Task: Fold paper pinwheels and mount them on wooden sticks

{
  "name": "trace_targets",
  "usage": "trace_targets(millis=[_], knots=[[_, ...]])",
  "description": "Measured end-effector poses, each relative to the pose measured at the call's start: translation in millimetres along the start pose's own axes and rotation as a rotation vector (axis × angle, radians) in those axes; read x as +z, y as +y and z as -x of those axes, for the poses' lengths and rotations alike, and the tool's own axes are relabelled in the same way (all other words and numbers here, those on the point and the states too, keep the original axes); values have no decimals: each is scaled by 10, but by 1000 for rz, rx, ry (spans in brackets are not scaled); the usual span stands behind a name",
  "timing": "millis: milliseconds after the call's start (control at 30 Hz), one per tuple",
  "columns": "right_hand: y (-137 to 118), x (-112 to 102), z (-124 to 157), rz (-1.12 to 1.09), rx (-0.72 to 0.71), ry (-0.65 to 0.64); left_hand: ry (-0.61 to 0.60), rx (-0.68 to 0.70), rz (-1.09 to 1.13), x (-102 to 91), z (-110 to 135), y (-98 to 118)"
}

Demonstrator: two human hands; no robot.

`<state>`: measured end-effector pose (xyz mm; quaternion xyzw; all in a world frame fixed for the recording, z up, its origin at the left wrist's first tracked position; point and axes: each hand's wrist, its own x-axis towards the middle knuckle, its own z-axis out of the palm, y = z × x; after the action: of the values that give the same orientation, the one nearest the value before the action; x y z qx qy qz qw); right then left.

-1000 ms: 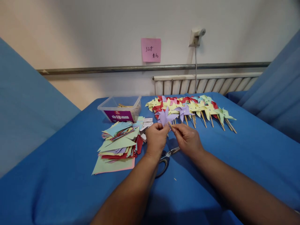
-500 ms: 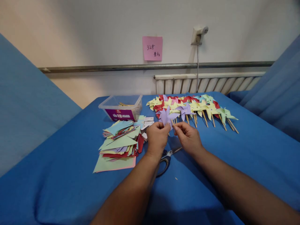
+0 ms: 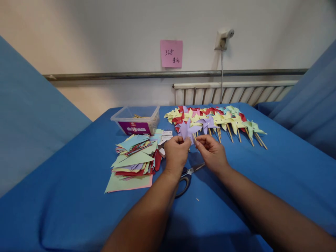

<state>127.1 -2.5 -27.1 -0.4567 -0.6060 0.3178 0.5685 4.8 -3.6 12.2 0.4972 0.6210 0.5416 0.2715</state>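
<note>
Lying nearest you, the scissors [image 3: 187,176] mark the spot: just beyond them your left hand [image 3: 176,154] and right hand [image 3: 212,152] both pinch the purple pinwheel [image 3: 187,130], the right by its stick. Farther beyond the scissors lies the pinwheel row [image 3: 223,120].

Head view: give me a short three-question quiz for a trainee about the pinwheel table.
1. True or false: the left hand and the right hand both grip the purple pinwheel.
2. Fill in: the paper stack lies to the ___ of the left hand.
3. Where are the scissors? A on the paper stack; B on the cloth by the wrists; C in the right hand.
Key: 1 true; 2 left; 3 B.
</note>
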Motion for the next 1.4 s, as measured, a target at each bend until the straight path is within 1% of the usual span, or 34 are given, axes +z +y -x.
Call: trace_targets(millis=[333,633,833,1100,1400], knots=[[-18,30,18,-23,-27,-56,1,18,-10,11,8,9],[36,47,8,-52,25,-44,15,21,-31,29,-3,-34],[42,50,13,-35,35,-61,-1,30,-33,30,-2,-63],[44,47,3,-36,41,-60,-18,38,-21,26,15,-14],[36,68,4,-53,57,-53,-12,24,-43,36,-16,-73]])
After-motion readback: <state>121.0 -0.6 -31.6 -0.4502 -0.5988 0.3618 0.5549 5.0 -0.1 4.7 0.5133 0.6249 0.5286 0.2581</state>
